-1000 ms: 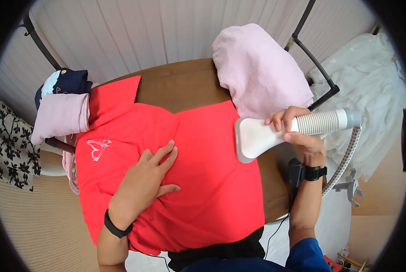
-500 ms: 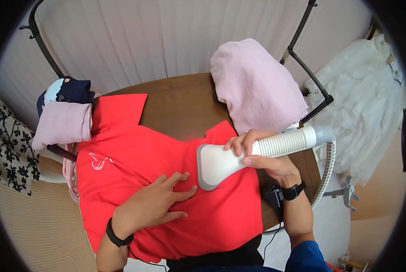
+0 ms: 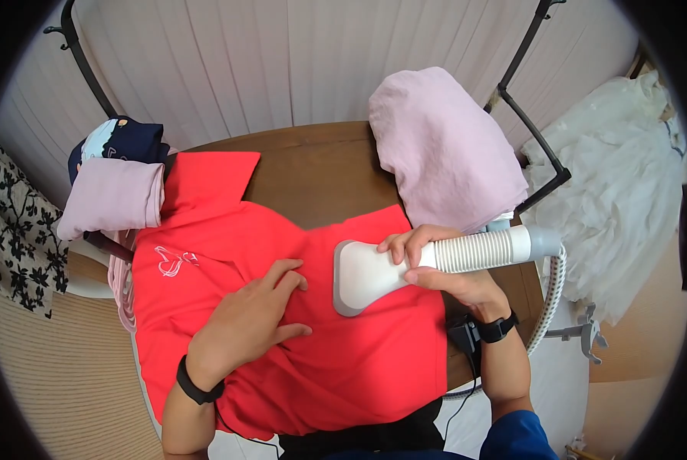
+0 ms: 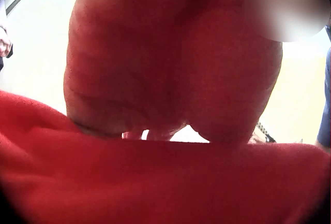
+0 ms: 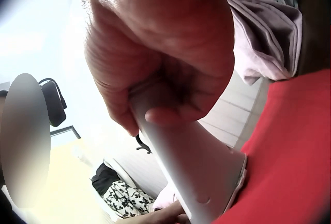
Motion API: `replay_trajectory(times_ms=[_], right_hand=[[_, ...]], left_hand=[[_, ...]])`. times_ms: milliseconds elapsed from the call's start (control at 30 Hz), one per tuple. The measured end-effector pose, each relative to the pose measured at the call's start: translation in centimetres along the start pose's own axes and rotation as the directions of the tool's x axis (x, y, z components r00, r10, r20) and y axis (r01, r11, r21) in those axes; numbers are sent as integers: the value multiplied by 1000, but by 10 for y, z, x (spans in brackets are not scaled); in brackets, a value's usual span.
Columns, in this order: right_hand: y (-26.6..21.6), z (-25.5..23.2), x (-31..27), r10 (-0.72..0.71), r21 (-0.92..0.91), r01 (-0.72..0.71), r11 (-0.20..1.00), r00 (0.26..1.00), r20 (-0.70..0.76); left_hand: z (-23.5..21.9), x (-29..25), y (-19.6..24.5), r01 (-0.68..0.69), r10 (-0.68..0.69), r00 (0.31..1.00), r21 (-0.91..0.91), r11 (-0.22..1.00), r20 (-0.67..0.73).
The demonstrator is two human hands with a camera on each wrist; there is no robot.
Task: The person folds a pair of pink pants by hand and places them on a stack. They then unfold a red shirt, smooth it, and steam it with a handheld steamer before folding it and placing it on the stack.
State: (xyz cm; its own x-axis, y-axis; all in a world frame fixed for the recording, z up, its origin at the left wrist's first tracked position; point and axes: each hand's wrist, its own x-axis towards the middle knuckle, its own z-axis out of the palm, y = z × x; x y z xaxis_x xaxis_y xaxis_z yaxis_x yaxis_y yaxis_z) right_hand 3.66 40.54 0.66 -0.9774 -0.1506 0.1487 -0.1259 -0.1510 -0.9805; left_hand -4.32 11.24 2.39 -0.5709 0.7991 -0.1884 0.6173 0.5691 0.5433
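A red polo-like shirt (image 3: 359, 376) with a white line print (image 3: 176, 261) lies spread over a brown table (image 3: 313, 169), with folds around the left side. My left hand (image 3: 240, 322) rests on its middle, fingers spread and slightly bent. From the right, my right hand (image 3: 454, 276) grips the neck of a white garment steamer (image 3: 374, 276), whose grey-rimmed head lies over the shirt just right of the left fingers. In the right wrist view, fingers and thumb wrap the steamer (image 5: 194, 156), its front edge against the red cloth. The left wrist view shows the palm (image 4: 170, 63) close over the shirt.
A pink cloth bundle (image 3: 447, 146) stands at the back right. Folded pink cloth (image 3: 113, 195) and a navy garment (image 3: 138, 140) sit at the left. The steamer's braided hose (image 3: 556, 295) hangs down beside the table. White tulle (image 3: 612, 199) hangs at far right.
The steamer in my right hand has moved left from the shirt's right edge to its middle. My left hand has stayed on the shirt, shifting only slightly.
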Motion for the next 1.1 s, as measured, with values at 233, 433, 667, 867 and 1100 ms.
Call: replay_trajectory(times_ms=[233,433,667,867,1100], right_hand=[[-29,-36,-17,30,-142,-49,989,990,-134],[-47,-52,-27,65,-242,-144,960,950,-306],[-42,-51,-27,30,-219,-85,972,969,-244],[-27,-28,-15,-38,-67,25,997,977,-208],[-16,10,17,38,-50,-43,998,994,-99]], left_hand=[[12,0,-12,78,-59,990,148,986,-128],[16,4,-13,179,-117,964,262,948,-238],[20,8,-19,222,-115,955,404,888,-273],[25,8,-24,178,-68,960,403,898,-272],[31,9,-33,151,-30,957,405,902,-289]])
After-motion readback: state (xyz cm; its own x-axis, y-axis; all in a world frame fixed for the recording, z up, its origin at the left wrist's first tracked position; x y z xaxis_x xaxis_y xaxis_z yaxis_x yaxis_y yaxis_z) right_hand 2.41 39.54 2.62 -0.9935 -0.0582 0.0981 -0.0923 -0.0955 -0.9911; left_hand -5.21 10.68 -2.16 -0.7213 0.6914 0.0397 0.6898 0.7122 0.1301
